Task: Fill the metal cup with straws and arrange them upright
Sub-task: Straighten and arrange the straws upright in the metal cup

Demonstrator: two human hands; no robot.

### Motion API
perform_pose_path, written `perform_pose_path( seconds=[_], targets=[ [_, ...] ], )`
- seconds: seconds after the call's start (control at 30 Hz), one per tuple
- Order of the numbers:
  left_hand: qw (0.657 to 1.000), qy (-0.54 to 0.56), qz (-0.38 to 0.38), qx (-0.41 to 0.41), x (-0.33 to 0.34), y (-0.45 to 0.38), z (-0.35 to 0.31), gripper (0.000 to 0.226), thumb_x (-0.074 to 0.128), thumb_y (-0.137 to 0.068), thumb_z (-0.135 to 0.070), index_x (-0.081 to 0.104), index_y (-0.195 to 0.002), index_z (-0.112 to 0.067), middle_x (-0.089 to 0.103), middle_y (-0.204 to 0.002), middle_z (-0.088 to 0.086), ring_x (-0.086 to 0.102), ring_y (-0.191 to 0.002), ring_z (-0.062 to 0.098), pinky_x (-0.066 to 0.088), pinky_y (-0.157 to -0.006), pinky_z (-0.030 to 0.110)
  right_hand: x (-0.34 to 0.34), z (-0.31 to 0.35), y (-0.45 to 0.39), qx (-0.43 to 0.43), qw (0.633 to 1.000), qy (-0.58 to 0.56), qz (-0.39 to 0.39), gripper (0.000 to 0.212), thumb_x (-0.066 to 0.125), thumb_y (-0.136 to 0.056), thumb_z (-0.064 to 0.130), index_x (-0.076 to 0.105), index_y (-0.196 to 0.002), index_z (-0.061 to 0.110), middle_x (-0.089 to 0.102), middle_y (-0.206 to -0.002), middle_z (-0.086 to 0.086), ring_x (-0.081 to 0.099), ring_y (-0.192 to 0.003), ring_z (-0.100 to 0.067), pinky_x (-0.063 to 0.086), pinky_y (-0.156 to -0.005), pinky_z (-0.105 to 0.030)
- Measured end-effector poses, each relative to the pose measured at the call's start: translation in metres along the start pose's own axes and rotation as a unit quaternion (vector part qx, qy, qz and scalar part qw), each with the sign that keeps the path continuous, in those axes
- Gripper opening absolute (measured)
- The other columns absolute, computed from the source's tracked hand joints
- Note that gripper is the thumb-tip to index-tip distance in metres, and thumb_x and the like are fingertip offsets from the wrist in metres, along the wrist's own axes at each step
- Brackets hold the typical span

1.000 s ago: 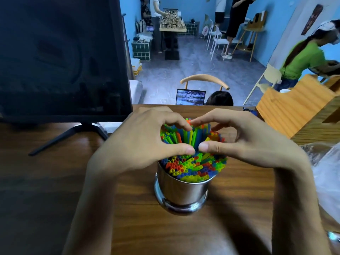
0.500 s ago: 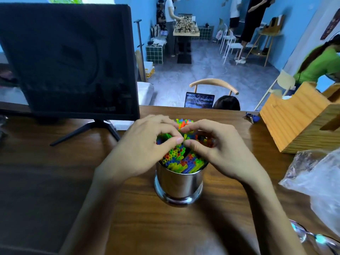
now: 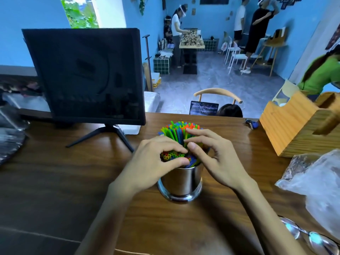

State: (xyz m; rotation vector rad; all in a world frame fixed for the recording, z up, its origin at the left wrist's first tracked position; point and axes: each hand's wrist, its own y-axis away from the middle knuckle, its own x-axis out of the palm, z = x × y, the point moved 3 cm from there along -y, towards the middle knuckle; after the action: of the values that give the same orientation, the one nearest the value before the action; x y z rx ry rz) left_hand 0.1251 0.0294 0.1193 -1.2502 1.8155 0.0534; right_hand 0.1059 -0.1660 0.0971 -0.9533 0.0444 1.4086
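The metal cup [image 3: 181,183] stands on the wooden table [image 3: 73,181] in front of the black monitor [image 3: 86,76], packed with coloured straws [image 3: 176,131] that lean away from the person. The left hand [image 3: 154,162] and the right hand [image 3: 219,161] curl their fingers around the straw bundle above the cup, thumbs nearly meeting

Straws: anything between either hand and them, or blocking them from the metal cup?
Nothing visible. The straws already stand in the metal cup. The left hand and right hand both curl around the bundle above the rim, in direct contact.
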Motion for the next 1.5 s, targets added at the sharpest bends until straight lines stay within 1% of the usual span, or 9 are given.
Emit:
perform_pose_path(
  seconds=[0.2,0.37,0.47,0.57,0.73,0.9,1.1,1.33,1.5],
  targets=[
    [0.995,-0.031,-0.095,0.022,0.006,-0.004,0.002,0.017,0.073,-0.086,-0.044,0.081,-0.095,-0.032,0.073,-0.103,-0.018,0.062,-0.108,0.008,0.046,-0.099,0.027,-0.011,0.004,-0.001,-0.006,0.998,0.059,0.002,0.029,0.053,-0.103,0.04,0.071,-0.122,0.026,0.069,-0.12,0.013,0.062,-0.117,-0.008,0.05,-0.097,-0.044],
    [0.975,-0.025,-0.205,-0.076,-0.009,-0.035,0.018,0.02,0.064,-0.095,-0.04,0.078,-0.096,-0.027,0.069,-0.093,-0.017,0.064,-0.089,0.007,0.05,-0.084,0.028,-0.018,-0.002,0.003,-0.008,0.997,0.078,0.004,0.031,0.053,-0.101,0.042,0.071,-0.121,0.028,0.07,-0.12,0.009,0.06,-0.121,-0.009,0.05,-0.099,-0.044],
    [0.979,-0.035,-0.12,-0.162,-0.008,-0.061,0.028,0.017,0.068,-0.093,-0.039,0.081,-0.097,-0.029,0.075,-0.09,-0.012,0.066,-0.082,0.006,0.051,-0.08,0.023,-0.018,-0.002,0.004,-0.019,0.997,0.073,0.006,0.027,0.056,-0.101,0.038,0.073,-0.118,0.025,0.071,-0.119,0.01,0.059,-0.123,-0.008,0.049,-0.102,-0.04],
    [0.976,-0.069,-0.057,-0.197,-0.006,-0.072,0.028,0.014,0.072,-0.091,-0.037,0.083,-0.089,-0.029,0.079,-0.093,-0.01,0.068,-0.097,0.017,0.057,-0.089,0.042,-0.017,-0.004,0.005,-0.026,0.998,0.065,0.001,0.023,0.059,-0.101,0.033,0.074,-0.116,0.024,0.071,-0.118,0.013,0.058,-0.124,-0.007,0.048,-0.104,-0.036],
    [0.976,-0.058,-0.067,-0.201,-0.011,-0.074,0.02,0.008,0.082,-0.084,-0.026,0.082,-0.092,-0.025,0.078,-0.079,-0.009,0.071,-0.082,0.005,0.059,-0.087,0.038,-0.018,-0.003,0.004,-0.026,0.998,0.058,0.007,0.023,0.061,-0.1,0.033,0.074,-0.116,0.024,0.071,-0.117,0.016,0.059,-0.122,-0.006,0.05,-0.101,-0.035],
    [0.979,0.02,-0.167,-0.117,-0.028,-0.072,0.003,0.024,0.08,-0.085,-0.017,0.079,-0.107,-0.025,0.077,-0.08,-0.008,0.069,-0.072,-0.003,0.058,-0.079,0.026,-0.024,0.001,-0.006,0.012,0.999,-0.042,-0.005,0.02,0.066,-0.099,0.029,0.075,-0.116,0.026,0.072,-0.114,0.013,0.065,-0.111,-0.007,0.052,-0.096,-0.032],
    [0.933,0.168,-0.316,0.036,-0.058,-0.067,-0.037,0.026,0.071,-0.093,-0.009,0.07,-0.111,-0.028,0.076,-0.094,-0.003,0.074,-0.09,0.009,0.055,-0.077,0.018,-0.012,-0.001,-0.051,0.019,0.998,-0.049,0.037,0.047,0.059,-0.102,0.042,0.05,-0.146,0.032,0.063,-0.137,0.012,0.052,-0.133,-0.002,0.041,-0.113,-0.047],
    [0.871,0.238,-0.43,-0.002,-0.065,-0.059,-0.011,0.015,0.068,-0.095,-0.006,0.071,-0.104,-0.017,0.075,-0.093,0.004,0.074,-0.091,0.014,0.062,-0.079,0.036,-0.016,-0.007,-0.069,0.028,0.979,-0.2,0.039,0.015,0.061,-0.101,0.012,0.069,-0.111,0.004,0.073,-0.079,-0.001,0.07,-0.085,-0.015,0.055,-0.086,-0.04],
    [0.899,0.206,-0.36,-0.145,-0.051,-0.049,0.026,0.017,0.077,-0.083,-0.016,0.076,-0.096,-0.027,0.079,-0.08,-0.001,0.074,-0.078,0.018,0.061,-0.083,0.046,-0.039,-0.01,-0.065,0.086,0.922,-0.369,-0.077,0.018,0.071,-0.083,0.021,0.069,-0.091,0.005,0.077,-0.08,-0.011,0.074,-0.076,-0.021,0.051,-0.065,-0.023]
  ],
)
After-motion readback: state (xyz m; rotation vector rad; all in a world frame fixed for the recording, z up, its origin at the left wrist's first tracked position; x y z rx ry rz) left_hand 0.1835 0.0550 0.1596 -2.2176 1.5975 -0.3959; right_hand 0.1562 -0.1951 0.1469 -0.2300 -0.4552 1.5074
